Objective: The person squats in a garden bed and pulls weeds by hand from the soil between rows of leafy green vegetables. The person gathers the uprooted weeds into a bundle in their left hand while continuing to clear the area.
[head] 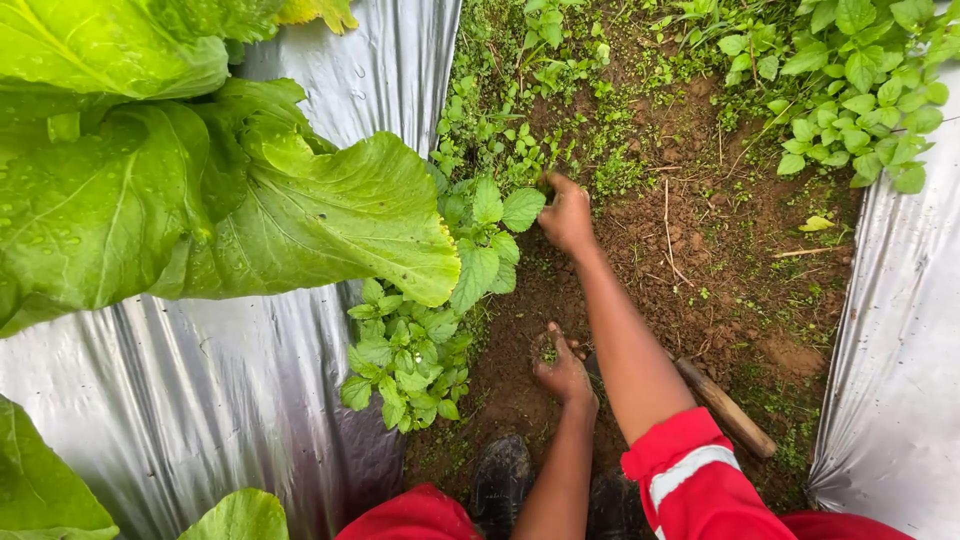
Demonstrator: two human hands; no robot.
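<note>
Right hand (566,215) extended forward, fingers closed on small weeds (545,182) at the soil surface, arm's long axis running from near right up to far left. Left hand (560,368) nearer the body, cupped narrow around a small clump of pulled greens (549,352), palm up. Leafy weed patch (420,350) just left of both hands, butting against the silver plastic mulch (250,390). Wooden handle (725,406) lying diagonally just right of the right forearm. Bare brown soil (720,270) open right of the hands, bounded by a second mulch sheet (900,350). Black boot (500,478) below the left hand.
</note>
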